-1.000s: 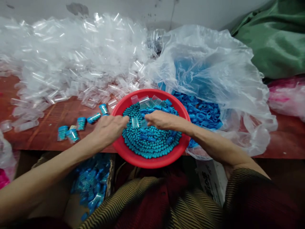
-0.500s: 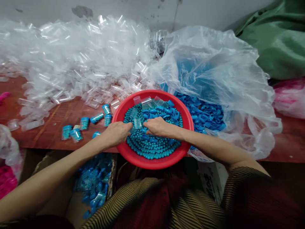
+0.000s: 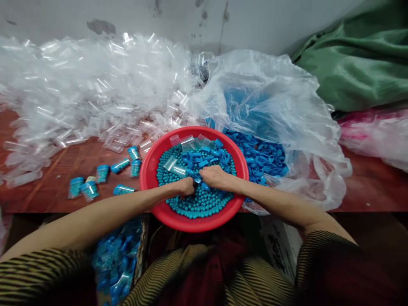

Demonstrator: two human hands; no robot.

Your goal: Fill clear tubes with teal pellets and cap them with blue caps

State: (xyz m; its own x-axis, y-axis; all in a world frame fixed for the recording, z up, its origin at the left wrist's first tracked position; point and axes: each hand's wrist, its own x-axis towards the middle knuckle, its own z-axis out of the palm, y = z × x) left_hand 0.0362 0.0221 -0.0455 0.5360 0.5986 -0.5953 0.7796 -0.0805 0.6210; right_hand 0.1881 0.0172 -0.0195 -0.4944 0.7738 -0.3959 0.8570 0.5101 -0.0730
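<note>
A reddish-brown tabletop (image 3: 51, 202) runs across the frame against a stained grey wall (image 3: 178, 21). At the centre, by its front edge, sits a round red plastic basin (image 3: 194, 224) of small turquoise beads (image 3: 204, 206), with glossy blue plastic caps (image 3: 207, 159) and several clear plastic tubes (image 3: 187, 142) lying on them. Both hands are inside the basin, close together. The left hand (image 3: 187, 187) is curled, with its fingers low at the beads; whether it grasps anything cannot be told. The right hand (image 3: 212, 176) has its fingers bent inward beside small blue and clear pieces between the hands; its grip is unclear. Left of the basin, seven small clear containers with blue lids and turquoise contents (image 3: 102, 173) are scattered. A large heap of clear plastic tubes (image 3: 95, 85) fills the upper left. Right of the basin, more blue caps (image 3: 264, 157) spill from a translucent plastic bag (image 3: 306, 114). Green fabric (image 3: 360, 63) fills the upper right, above a pink-and-white plastic bundle (image 3: 376, 131). Below the table edge, lower left of centre, an open box (image 3: 140, 250) holds blue and clear pieces; a pale carton with black writing (image 3: 282, 242) stands lower right of centre.
</note>
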